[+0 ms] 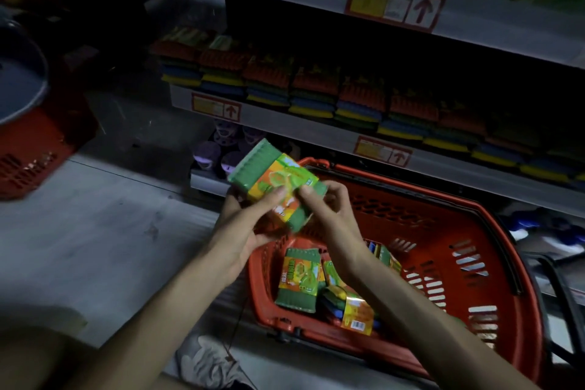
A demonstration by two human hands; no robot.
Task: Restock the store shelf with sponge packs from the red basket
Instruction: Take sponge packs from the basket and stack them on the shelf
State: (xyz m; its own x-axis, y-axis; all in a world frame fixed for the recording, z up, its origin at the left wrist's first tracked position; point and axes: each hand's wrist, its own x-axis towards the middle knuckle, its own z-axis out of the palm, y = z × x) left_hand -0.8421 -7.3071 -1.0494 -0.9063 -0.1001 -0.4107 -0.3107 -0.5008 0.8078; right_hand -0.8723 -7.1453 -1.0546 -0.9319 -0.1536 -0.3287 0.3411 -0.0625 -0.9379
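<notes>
1. Since it has to go up on the shelf, the green ribbed sponge pack with the orange-and-yellow printed wrapper [275, 187] is held clear above the basket. It sits tilted between both hands, just in front of the shelving.
2. The left hand [240, 231] cradles it from underneath, with the thumb laid flat across the wrapper and the other fingers curled round the back. Looks like the carrying grip to me.
3. The right hand [326, 209] pinches the near right end between thumb and fingertips. My guess is it's squaring the pack up so the label faces out.
4. The red perforated plastic basket [506, 250] sits on the floor right by the shelf base, presumably to keep the reach short. A handful of loose wrapped sponge packs [299, 282] lie jumbled in the bottom, so there's plenty left to do.
5. The white shelf edge with red-framed price tags [285, 123] already has a row of stacked red, blue and yellow sponges [316, 89] lined up along the front. It's too dark in there to spot a gap.
6. Texture-wise, the sponge has a ridged scouring face and looks soft, and the wrapper looks glossy. It should squash a bit under the fingers without harm, though the wrapper might be slippery.
7. A second red slotted basket [38, 142] sits well apart on the left.
</notes>
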